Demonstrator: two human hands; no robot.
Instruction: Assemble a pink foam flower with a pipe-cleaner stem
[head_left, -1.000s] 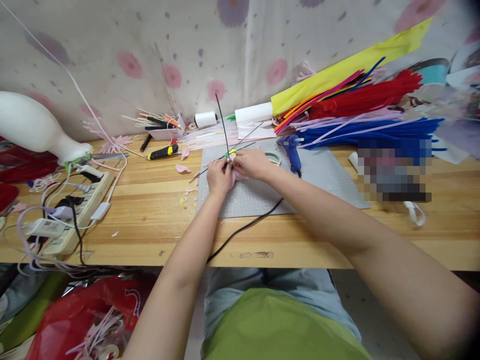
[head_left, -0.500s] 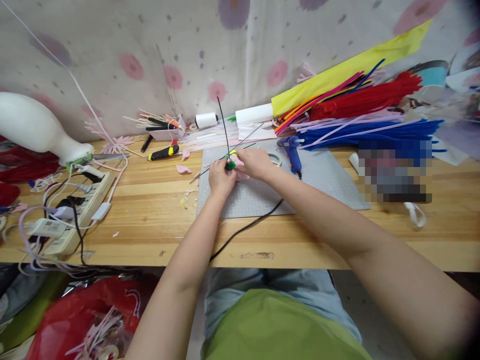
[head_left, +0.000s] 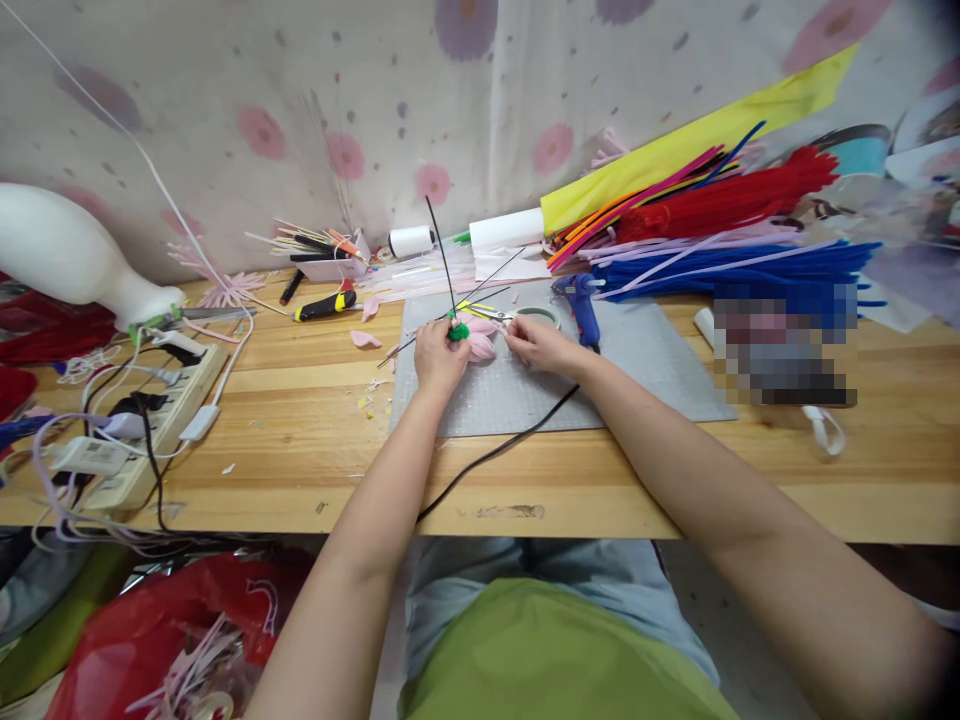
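My left hand (head_left: 441,358) is closed round a pink flower (head_left: 481,347), at its fuzzy green base (head_left: 457,328). A thin dark wire stem (head_left: 442,250) rises from the grip. The pink petals point right, low over the grey cutting mat (head_left: 637,385). My right hand (head_left: 544,345) is just right of the petals, fingertips pinched together; what they hold, if anything, I cannot make out. Beside those fingertips lies a pair of metal scissors (head_left: 501,317), partly hidden. A pale green ring (head_left: 541,316) shows behind my right hand.
A blue glue gun (head_left: 581,308) lies right of my hands, its black cable (head_left: 495,460) crossing the mat. Bundles of blue pipe cleaners (head_left: 735,272) and red pipe cleaners (head_left: 720,205) lie at back right. A cutter knife (head_left: 325,305), loose petals (head_left: 366,340) and a power strip (head_left: 154,430) are leftward.
My right hand has moved right, away from the green base, uncovering the pink petals and the scissors. My left hand keeps its hold on the flower, nearly in place.
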